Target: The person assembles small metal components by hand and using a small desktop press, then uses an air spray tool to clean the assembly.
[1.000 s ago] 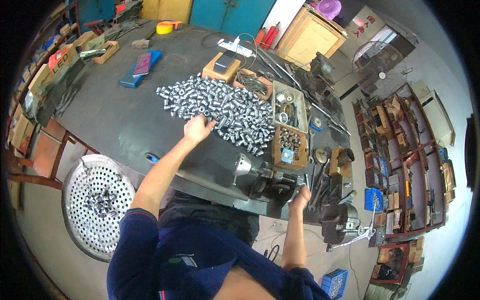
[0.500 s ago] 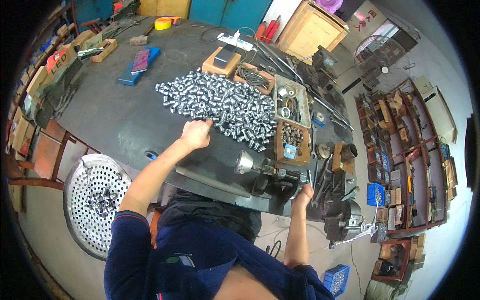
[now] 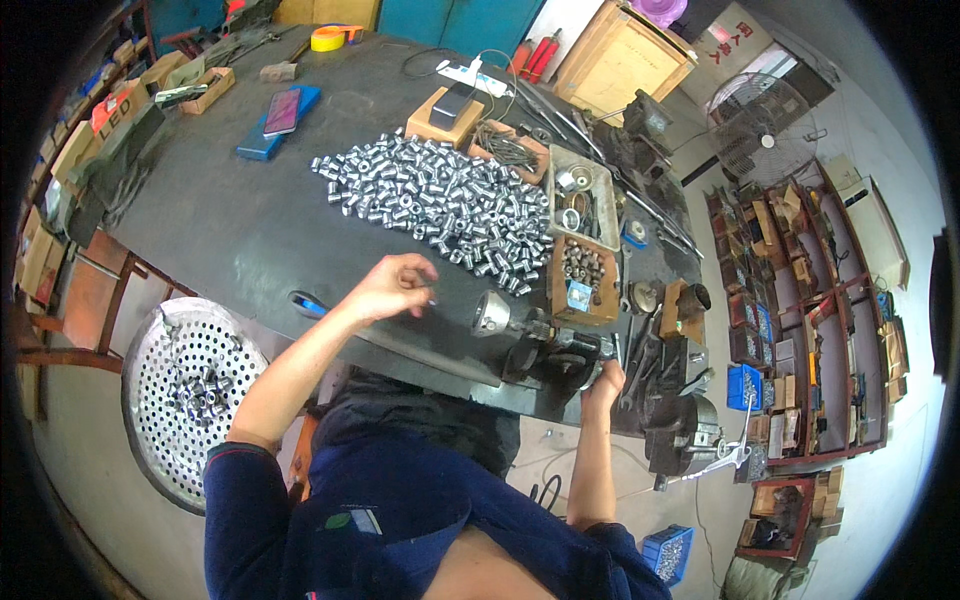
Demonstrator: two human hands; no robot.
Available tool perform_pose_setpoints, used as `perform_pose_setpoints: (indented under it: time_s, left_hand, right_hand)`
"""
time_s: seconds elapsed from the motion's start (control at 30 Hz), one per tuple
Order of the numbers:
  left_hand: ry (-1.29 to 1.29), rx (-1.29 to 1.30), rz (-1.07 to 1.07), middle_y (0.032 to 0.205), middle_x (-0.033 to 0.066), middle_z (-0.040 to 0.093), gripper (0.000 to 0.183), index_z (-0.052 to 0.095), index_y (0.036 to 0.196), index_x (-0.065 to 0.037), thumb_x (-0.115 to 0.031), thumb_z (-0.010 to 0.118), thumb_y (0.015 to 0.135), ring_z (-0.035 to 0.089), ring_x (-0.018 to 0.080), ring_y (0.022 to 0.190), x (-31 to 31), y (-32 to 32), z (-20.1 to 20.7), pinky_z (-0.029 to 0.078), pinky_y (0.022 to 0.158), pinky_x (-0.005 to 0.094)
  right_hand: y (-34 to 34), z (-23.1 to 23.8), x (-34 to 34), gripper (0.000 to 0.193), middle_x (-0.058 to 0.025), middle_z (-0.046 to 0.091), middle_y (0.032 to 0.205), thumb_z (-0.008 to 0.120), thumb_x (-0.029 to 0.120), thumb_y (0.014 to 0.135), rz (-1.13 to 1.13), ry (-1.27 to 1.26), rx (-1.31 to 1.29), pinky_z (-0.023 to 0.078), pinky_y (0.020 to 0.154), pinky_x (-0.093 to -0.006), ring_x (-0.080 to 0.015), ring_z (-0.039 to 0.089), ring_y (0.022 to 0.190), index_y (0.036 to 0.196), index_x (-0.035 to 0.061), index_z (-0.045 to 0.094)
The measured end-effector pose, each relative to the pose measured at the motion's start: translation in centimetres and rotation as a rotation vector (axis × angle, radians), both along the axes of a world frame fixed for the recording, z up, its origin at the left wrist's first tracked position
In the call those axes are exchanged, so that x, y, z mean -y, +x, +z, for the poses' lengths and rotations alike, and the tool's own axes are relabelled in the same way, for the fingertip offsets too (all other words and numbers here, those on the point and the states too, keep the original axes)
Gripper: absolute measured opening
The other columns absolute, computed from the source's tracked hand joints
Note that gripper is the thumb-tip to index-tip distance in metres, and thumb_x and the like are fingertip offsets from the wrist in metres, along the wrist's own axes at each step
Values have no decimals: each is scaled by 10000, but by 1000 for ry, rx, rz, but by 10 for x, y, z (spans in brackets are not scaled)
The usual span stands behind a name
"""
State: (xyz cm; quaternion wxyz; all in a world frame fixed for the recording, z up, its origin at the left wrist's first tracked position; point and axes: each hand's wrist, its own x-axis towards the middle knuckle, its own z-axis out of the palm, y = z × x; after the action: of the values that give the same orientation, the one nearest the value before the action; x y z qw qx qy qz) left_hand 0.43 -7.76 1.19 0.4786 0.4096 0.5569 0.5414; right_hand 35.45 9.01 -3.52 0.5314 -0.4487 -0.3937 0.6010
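Note:
My left hand (image 3: 392, 287) hovers over the bench between the pile and the machine, fingers curled as in a pinch. Whatever they hold, at most a small glint by the fingertips, is too small to make out. Just beyond lies a heap of shiny metal fittings (image 3: 430, 205). To the hand's right, a small bench machine has a silver chuck-like head (image 3: 491, 314) pointing left and a dark body (image 3: 560, 357). My right hand (image 3: 603, 388) is closed around a lever (image 3: 617, 350) at the machine's right end.
A cardboard box of brownish parts (image 3: 584, 280) and a grey tray (image 3: 583, 200) stand right of the heap. Wrenches (image 3: 645, 355) and a vise (image 3: 683, 437) lie further right. A perforated metal stool (image 3: 170, 420) bearing several fittings is at lower left. A blue-handled tool (image 3: 309, 304) lies near the bench edge.
My left hand has left the near edge of the heap and come toward me, nearer the chuck-like head. My right hand stays on the lever.

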Motion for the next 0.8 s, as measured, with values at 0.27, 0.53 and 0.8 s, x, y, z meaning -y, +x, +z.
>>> perform_pose_setpoints:
  time_s: [0.27,0.53,0.8]
  left_hand:
    - [200,225,-84,742,116,613,186,538,959,85,-36,559,820,616,174,678,2,46,38,478,664,257]
    - [240,138,-178,818,96,606,181,545,946,55,32,588,772,602,151,764,-3,41,36,476,720,259]
    - [263,-96,-90,886,58,604,239,573,949,30,33,646,721,571,117,840,0,43,36,461,772,257]
  right_hand:
    - [3,-8,-2,153,39,483,625,437,130,758,-16,1,-40,257,408,-178,-48,380,486,735,54,569]
    - [17,-1,14,139,44,389,535,494,127,783,-20,-14,-56,208,390,-191,-40,305,439,757,-3,535]
    - [30,76,19,212,27,309,465,460,182,811,181,160,-135,157,341,-197,-56,239,381,751,-15,507]
